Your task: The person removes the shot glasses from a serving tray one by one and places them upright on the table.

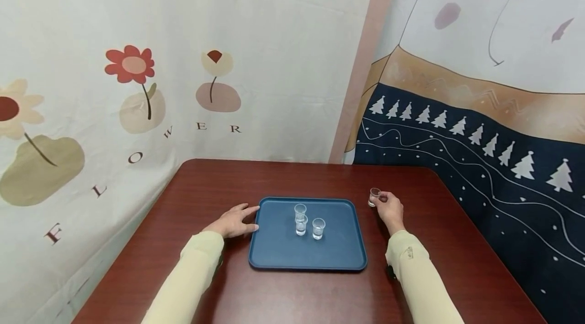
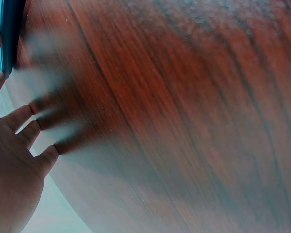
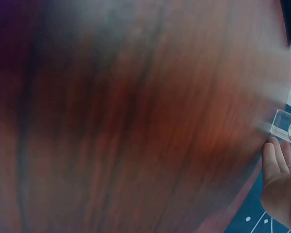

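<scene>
A blue tray (image 1: 283,255) lies on the table with three small clear shot glasses on it. Two of them, the back glass (image 1: 300,211) and the glass in front of it (image 1: 300,226), overlap in the head view; the third glass (image 1: 318,229) stands to their right. At the tray's left edge my left hand (image 1: 233,221) touches the rim with its fingers spread. Right of the tray, my right hand (image 1: 390,209) pinches another shot glass (image 1: 374,196) between thumb and fingers, at or just above the table. That glass (image 3: 283,124) also shows at the right wrist view's edge.
The reddish-brown wooden table (image 1: 292,296) extends around the tray. Behind it hangs a pale cloth (image 1: 274,60) printed with flowers and letters. On the right is a dark blue cloth (image 1: 457,187) with white trees.
</scene>
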{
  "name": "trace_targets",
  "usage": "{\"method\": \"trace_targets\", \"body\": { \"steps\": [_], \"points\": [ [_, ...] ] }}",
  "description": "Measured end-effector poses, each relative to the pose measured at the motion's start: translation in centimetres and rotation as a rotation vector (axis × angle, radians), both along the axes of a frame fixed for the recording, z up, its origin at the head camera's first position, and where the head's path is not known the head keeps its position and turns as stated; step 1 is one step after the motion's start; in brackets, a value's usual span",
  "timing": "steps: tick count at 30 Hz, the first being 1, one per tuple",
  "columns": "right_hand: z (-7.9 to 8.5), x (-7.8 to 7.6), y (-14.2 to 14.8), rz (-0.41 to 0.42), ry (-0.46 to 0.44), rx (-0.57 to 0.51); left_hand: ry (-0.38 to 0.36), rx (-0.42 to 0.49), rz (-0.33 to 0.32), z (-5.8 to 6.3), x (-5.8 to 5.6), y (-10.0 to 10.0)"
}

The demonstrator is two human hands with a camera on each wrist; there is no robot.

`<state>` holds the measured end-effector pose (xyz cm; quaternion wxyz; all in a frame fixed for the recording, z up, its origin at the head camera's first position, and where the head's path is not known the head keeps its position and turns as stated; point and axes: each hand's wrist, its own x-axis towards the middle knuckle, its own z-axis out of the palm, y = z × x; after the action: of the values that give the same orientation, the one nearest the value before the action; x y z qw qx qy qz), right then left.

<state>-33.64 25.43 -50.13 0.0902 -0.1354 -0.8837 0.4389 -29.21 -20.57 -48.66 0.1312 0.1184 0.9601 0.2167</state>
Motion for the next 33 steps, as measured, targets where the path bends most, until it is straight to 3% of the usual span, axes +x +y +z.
{"method": "trace_targets", "body": {
  "steps": [18, 33],
  "points": [
    [1.0, 0.6, 0.8, 0.068, 0.005, -0.076, -0.014, 0.003, 0.011, -0.1, 0.1, -0.1],
    [3.2, 0.3, 1.0, 0.060, 0.138, -0.108, -0.023, 0.027, 0.009, -0.3, -0.1, -0.2]
  ]
}}
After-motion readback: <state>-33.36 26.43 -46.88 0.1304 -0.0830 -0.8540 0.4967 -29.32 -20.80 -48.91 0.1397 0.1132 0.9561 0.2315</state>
